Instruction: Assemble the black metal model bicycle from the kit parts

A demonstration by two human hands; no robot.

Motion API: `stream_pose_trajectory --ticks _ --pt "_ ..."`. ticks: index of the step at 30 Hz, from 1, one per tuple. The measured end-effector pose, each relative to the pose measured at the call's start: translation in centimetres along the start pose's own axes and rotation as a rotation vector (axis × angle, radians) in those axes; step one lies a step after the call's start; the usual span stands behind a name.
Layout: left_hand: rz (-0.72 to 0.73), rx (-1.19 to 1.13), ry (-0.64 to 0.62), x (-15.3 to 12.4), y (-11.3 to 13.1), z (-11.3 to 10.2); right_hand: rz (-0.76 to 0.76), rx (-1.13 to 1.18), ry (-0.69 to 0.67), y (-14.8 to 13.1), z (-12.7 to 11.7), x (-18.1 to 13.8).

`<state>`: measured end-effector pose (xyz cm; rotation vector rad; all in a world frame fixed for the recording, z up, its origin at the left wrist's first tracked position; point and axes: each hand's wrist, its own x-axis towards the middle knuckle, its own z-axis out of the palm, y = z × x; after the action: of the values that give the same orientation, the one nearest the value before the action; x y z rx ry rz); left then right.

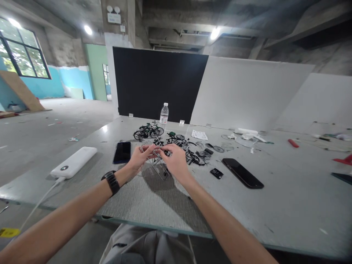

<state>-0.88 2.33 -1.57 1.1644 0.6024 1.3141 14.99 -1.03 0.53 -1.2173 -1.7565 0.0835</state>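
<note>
My left hand (140, 157) and my right hand (174, 160) meet above the grey table (275, 205), fingers pinched together on a small silver wire-like frame part (157, 164) held between them. A black watch sits on my left wrist. Just behind my hands lies a heap of small black model parts (192, 150). An assembled miniature bicycle (148, 131) stands further back on the table.
A black phone (122, 152) and a white power bank (74, 162) with a cable lie left of my hands. Another black phone (242, 173) and a small black piece (216, 173) lie to the right. A water bottle (164, 114), a paper sheet (199, 135) and red tools (293, 143) sit further back.
</note>
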Motion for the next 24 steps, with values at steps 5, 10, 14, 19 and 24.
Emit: stream_pose_trajectory --ticks 5,10,14,19,24 --pt "0.007 -0.012 -0.001 -0.04 -0.16 0.19 0.001 -0.017 0.013 0.25 0.30 -0.03" --pt "0.023 -0.001 0.016 0.25 -0.44 -0.06 -0.037 -0.022 0.013 0.19 0.42 -0.04" --pt "0.029 -0.011 0.033 0.39 -0.61 -0.21 -0.065 -0.026 0.022 0.11 0.58 -0.04" --pt "0.007 -0.034 0.049 0.40 -0.69 -0.33 -0.083 -0.011 0.020 0.30 0.88 -0.04" --pt "-0.022 -0.059 0.055 0.35 -0.73 -0.47 -0.099 0.027 0.021 0.87 0.99 -0.05"
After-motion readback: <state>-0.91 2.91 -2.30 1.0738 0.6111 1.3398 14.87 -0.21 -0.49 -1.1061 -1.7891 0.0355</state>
